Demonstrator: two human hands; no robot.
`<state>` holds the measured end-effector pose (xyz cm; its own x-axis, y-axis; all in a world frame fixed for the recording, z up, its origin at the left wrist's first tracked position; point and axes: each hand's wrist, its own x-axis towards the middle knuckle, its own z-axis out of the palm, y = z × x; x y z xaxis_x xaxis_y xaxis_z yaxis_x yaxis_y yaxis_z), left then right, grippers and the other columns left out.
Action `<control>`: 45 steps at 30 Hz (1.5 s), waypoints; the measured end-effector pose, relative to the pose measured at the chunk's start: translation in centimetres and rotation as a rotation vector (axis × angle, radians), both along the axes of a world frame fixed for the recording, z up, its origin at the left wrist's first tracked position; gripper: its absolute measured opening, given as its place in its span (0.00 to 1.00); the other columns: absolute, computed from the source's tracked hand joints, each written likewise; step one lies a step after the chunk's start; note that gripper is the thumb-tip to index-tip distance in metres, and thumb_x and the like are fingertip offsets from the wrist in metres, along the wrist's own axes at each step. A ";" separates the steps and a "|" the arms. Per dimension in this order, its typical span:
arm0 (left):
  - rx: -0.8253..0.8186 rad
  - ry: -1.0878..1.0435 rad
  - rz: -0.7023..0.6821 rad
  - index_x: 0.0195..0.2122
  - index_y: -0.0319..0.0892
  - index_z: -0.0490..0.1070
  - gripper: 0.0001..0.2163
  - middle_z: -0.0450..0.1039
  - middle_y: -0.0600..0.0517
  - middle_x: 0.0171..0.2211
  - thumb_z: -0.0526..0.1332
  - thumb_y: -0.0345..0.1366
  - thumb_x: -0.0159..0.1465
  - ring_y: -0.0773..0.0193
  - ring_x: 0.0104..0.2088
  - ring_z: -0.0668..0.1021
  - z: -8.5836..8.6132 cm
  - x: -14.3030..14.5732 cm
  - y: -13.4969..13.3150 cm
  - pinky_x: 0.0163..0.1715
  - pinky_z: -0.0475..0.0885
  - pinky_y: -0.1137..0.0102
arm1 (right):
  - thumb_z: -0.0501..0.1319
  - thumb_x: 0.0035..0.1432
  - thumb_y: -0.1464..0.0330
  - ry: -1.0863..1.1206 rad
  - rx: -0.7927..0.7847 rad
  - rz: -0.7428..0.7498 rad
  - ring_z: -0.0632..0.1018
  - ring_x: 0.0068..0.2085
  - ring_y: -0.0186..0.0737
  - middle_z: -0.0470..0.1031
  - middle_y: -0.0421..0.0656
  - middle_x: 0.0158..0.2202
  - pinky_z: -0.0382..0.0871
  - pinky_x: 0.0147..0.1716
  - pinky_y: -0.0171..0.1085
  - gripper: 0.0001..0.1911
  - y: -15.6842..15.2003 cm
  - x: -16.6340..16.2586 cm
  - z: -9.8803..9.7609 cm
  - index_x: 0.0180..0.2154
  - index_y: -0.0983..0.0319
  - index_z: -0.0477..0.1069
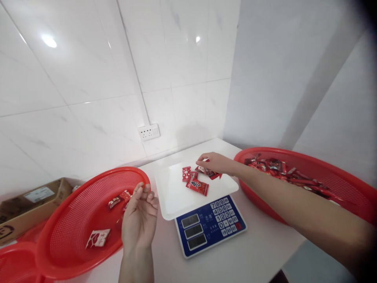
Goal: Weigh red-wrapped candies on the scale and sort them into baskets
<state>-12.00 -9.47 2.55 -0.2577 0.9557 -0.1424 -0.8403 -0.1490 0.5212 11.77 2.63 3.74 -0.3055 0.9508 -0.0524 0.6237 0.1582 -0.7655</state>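
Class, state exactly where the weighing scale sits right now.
In the head view, the scale sits mid-table between the left red basket and the right red basket, its white tray under the right hand.

My right grip (215, 162) pinches a red packet (207, 160) above the white tray (173, 196) of the scale (210, 224); my left grip (140, 214), loosely curled, hovers at a red basket (67, 212) on the counter (250, 255).

Scene is lit brightly and evenly from overhead, lamp glare is reflected on the glossy tiled wall (97, 78), shadows are kept soft, edges are bent, top-right corner is darkened.
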 end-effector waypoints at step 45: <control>0.060 0.054 -0.066 0.30 0.38 0.71 0.07 0.71 0.53 0.26 0.54 0.26 0.60 0.74 0.22 0.71 -0.4 0.2 0.0 0.21 0.69 0.80 | 0.48 0.61 0.54 0.114 0.005 -0.184 0.75 0.36 0.39 0.74 0.49 0.44 0.68 0.28 0.33 0.21 1.0 -1.8 -2.9 0.48 0.60 0.63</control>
<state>-11.84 -9.47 2.14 -0.1993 0.9773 -0.0724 -0.8204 -0.1260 0.5577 10.00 3.68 0.83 -0.1299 0.9913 -0.0225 0.5521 0.0535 -0.8321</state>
